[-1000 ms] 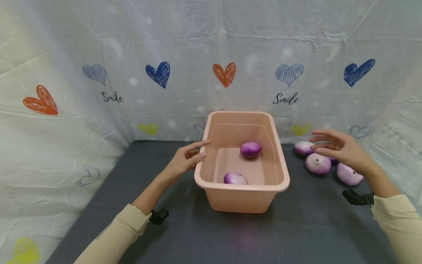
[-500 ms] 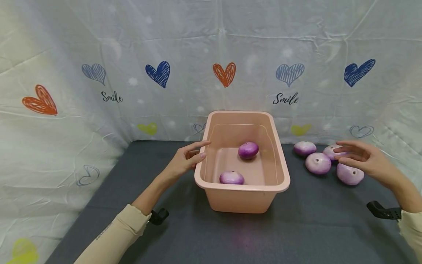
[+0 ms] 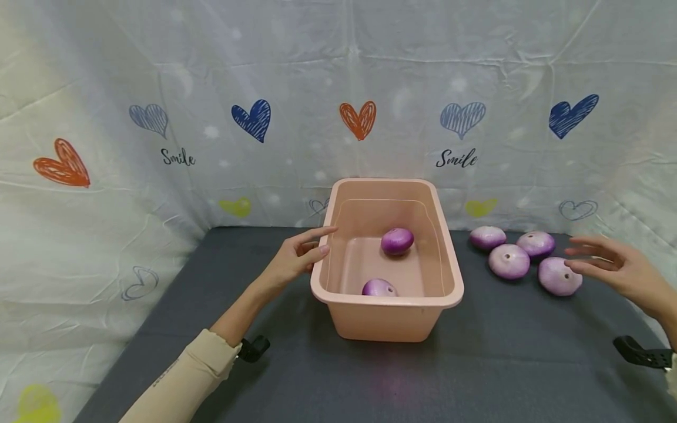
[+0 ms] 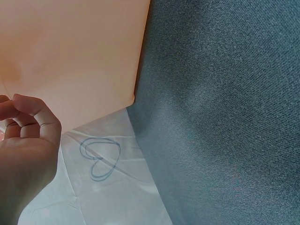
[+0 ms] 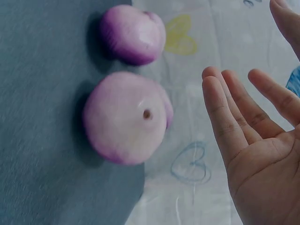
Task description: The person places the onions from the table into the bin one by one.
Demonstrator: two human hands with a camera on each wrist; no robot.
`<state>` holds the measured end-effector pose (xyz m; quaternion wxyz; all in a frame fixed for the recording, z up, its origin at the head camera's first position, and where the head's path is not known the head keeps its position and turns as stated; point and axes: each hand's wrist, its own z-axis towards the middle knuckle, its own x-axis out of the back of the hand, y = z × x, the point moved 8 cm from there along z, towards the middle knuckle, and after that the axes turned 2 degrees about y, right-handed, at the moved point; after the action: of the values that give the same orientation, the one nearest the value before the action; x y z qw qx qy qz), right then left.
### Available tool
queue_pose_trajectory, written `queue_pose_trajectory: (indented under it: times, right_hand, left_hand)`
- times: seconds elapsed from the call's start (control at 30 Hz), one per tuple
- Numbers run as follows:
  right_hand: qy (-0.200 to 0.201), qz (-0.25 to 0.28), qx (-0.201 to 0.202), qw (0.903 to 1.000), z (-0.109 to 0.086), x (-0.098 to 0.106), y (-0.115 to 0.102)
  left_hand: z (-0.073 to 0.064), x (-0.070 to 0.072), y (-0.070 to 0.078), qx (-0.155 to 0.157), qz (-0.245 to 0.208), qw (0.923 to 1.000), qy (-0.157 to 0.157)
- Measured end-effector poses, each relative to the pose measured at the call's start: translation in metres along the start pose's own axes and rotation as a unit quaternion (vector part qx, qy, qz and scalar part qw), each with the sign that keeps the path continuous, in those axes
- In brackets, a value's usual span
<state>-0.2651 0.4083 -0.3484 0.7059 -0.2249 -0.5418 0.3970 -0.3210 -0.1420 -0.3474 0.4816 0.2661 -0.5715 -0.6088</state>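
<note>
A peach plastic tub (image 3: 391, 301) stands mid-table with two purple onions inside, one onion (image 3: 397, 241) towards the back and another onion (image 3: 379, 288) partly hidden by the front rim. My left hand (image 3: 296, 254) holds the tub's left rim, index finger over the edge and thumb against it. In the left wrist view its curled fingers (image 4: 30, 117) show beside the tub's wall. To the right, my right hand (image 3: 626, 270) hovers with fingers spread and nothing in them, by the nearest pale purple onion (image 3: 560, 277); the right wrist view shows its palm and onions beyond the fingers.
Three more onions sit right of the tub: a rear left onion (image 3: 488, 237), a front onion (image 3: 509, 262) and a rear right onion (image 3: 536, 244). A dark grey cloth (image 3: 391, 382) covers the table. Behind hangs a white curtain (image 3: 296, 76) printed with hearts.
My right hand has moved right and nearer to me, away from the rear onions, uncovering them. Both onions in the tub have rocked slightly. The left hand stays at the rim.
</note>
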Motion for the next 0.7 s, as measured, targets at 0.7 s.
queue_pose_trajectory:
  times: [0.7]
  right_hand:
    - [0.024, -0.057, -0.027, 0.9977, -0.020, 0.007, 0.045]
  left_hand:
    - [0.000, 0.001, 0.000, 0.000, 0.010, 0.9999, 0.003]
